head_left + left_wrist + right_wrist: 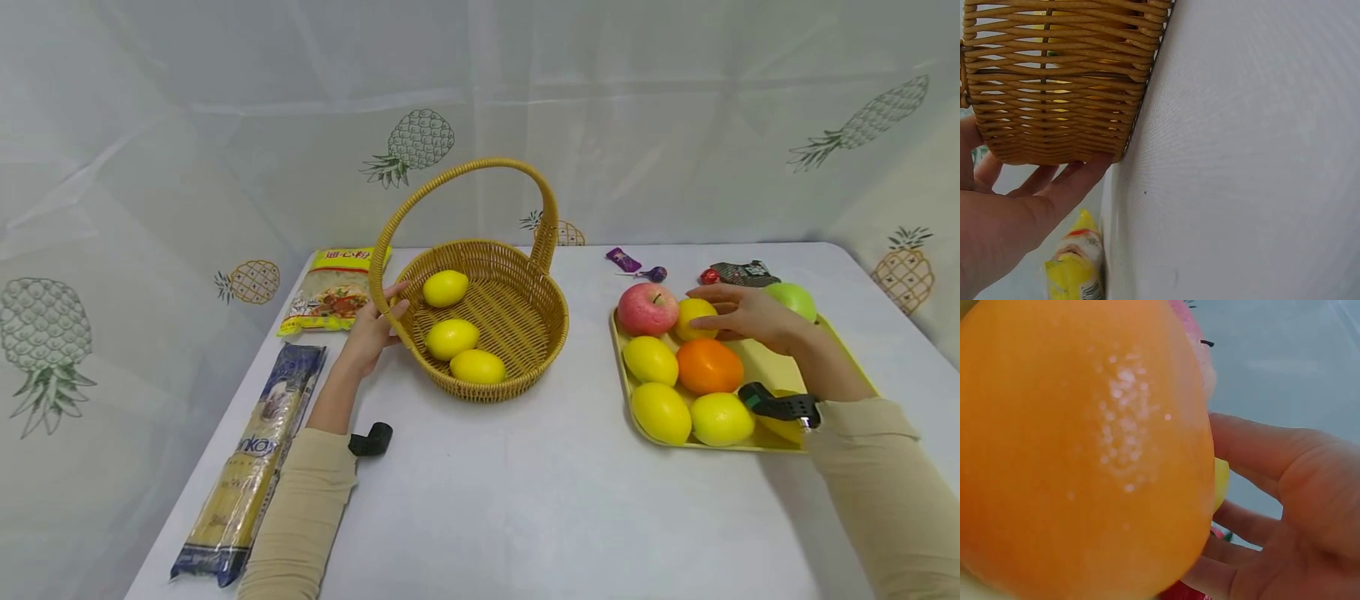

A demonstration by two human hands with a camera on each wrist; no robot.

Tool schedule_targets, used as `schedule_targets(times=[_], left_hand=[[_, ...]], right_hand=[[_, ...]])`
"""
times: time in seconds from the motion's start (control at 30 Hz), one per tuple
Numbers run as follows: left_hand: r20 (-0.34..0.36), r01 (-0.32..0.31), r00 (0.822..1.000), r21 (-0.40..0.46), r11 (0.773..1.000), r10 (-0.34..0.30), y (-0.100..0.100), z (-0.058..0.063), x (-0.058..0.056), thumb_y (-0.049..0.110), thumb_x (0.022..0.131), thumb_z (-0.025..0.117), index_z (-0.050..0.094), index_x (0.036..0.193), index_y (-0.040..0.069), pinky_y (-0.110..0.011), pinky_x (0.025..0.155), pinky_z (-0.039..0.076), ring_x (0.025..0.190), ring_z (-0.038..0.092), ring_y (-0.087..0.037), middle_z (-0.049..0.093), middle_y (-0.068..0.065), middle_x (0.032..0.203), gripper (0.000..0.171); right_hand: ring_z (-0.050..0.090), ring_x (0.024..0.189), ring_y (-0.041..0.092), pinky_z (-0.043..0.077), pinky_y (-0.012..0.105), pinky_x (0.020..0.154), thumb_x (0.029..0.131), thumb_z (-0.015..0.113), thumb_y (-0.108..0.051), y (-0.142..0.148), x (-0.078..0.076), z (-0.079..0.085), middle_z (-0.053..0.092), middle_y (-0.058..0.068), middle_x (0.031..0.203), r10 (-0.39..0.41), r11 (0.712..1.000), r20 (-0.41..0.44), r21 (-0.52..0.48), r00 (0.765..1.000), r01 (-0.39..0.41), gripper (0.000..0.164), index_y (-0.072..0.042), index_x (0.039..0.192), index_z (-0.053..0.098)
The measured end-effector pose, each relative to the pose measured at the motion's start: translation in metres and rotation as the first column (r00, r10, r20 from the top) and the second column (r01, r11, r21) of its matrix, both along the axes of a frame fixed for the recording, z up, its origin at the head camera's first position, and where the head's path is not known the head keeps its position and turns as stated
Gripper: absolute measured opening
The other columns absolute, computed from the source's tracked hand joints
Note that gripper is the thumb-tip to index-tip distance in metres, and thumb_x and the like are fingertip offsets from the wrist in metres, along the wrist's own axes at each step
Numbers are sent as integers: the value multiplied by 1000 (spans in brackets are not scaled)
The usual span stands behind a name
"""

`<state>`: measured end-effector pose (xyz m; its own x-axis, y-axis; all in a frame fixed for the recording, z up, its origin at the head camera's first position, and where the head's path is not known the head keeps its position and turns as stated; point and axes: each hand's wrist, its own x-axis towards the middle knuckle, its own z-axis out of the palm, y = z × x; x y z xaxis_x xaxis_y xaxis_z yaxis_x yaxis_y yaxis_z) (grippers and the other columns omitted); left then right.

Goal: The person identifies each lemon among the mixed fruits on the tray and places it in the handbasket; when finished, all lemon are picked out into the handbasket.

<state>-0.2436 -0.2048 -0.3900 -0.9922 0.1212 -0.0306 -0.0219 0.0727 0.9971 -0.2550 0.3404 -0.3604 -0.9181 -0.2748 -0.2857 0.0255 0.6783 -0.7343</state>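
A wicker basket [555, 333] with a tall arched handle holds three lemons [480, 367]. My left hand [375, 329] rests at the basket's left side. In the left wrist view its fingers [1079, 184] lie along the outside of the woven wall, low near the base. On the right, my right hand [757, 315] holds a lemon [696, 319] at the back of a yellow tray [767, 367], thumb and fingers on either side. In the right wrist view an orange [1085, 450] fills the foreground and hides the fingertips and most of that lemon [1220, 484].
The tray also bears a pink apple [647, 309], several more lemons [660, 412] and a green apple [792, 301]. Behind it lie wrapped candies [623, 260] and a dark packet [746, 273]. On the left are a noodle bag [337, 287] and a long pasta pack [251, 462].
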Motion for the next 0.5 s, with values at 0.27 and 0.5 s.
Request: schedule_targets(times=[0.27,0.5], left_hand=[[-26,3,1000,-1,1000,-3,-2,-3,0,28,102,51,38,150,13,-56,96,44,131,39,-39,31,-16,152,52],[-33,0,999,8,1000,1,-1,-2,-1,25,102,51,37,150,11,-56,95,45,131,39,-40,30,-17,152,52]], right_hand=[[52,112,38,55,36,84,92,67,-35,4,-1,-6,30,30,145,-28,1000,-3,-4,1000,28,72,0,146,34],[59,93,7,55,27,79,95,64,-29,15,7,18,29,21,144,-104,991,-67,-90,992,98,62,-7,146,34]])
